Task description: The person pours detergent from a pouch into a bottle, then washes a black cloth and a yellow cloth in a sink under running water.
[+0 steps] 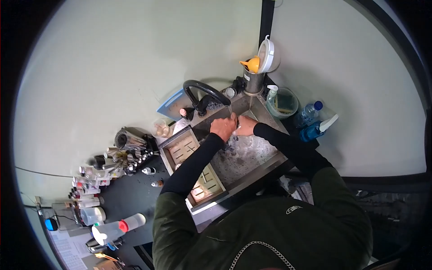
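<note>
My left hand and my right hand meet over the metal sink, just below the spout of a black faucet. Water runs down from the spout between them. The fingers of both hands are curled in close together; whatever they hold, if anything, is too small or hidden to name. Foamy water covers the sink's bottom under my hands. My left forearm passes over a slotted drain tray at the sink's left side.
Right of the sink stand a clear tub with a sponge, a water bottle and a blue spray bottle. Behind it, a metal canister holds an orange funnel. Leftward, the dark counter carries bottles and tools.
</note>
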Available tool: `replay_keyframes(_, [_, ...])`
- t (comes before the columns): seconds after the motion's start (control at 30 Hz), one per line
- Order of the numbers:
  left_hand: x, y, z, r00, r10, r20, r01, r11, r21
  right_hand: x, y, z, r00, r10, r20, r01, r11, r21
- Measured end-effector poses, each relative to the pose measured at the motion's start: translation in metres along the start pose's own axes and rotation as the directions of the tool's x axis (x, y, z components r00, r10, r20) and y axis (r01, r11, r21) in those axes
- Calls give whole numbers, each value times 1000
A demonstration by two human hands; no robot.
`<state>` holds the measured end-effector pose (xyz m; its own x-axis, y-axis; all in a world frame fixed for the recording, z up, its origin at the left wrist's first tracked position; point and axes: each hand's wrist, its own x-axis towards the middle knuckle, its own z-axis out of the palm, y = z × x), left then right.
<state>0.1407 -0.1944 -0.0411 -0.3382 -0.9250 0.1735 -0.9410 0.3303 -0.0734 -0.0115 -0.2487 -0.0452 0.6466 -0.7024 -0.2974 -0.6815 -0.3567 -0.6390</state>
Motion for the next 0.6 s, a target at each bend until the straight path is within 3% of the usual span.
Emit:
replay_keyframes(0.07, [1,-2,-2,999,-17,48,19,999,-28,-3,-9,-1,993,110,-50,-113,991,-67])
replay_keyframes(0.2, [-6,-9,10,990,-77,116,86,993,-79,-4,-16,4,997,25,-79,-28,999,-38])
replay_keyframes(0.27, [-15,-3,-9,940,-299,166,329,923,-200,12,17,31,975,-171,-145,196,964,179])
replay_keyframes(0.33, [-25,-2,-16,911,-353,212,403,872,-279,-13,-2,19,996,-66,66,21,847,531])
replay_keyframes(0.37, [-28,4,-11,899,-415,140,437,830,-346,-12,-5,31,995,-78,66,32,852,523])
replay_keyframes(0.43, [-32,17,-5,881,-468,70,452,789,-417,-10,-9,59,897,-126,-424,421,535,732])
replay_keyframes(0.47, [-31,21,-4,836,-542,83,470,630,-619,-11,-13,66,894,-125,-430,426,538,728])
replay_keyframes(0.5, [-31,27,-4,789,-603,120,449,433,-782,-17,-26,66,916,40,-400,365,334,869])
replay_keyframes(0.53, [-33,38,0,794,-596,118,444,436,-783,-20,-32,66,926,192,-325,312,94,945])
replay_keyframes(0.6, [-40,57,4,801,-599,-22,251,369,-895,-19,-27,64,926,249,-284,289,20,957])
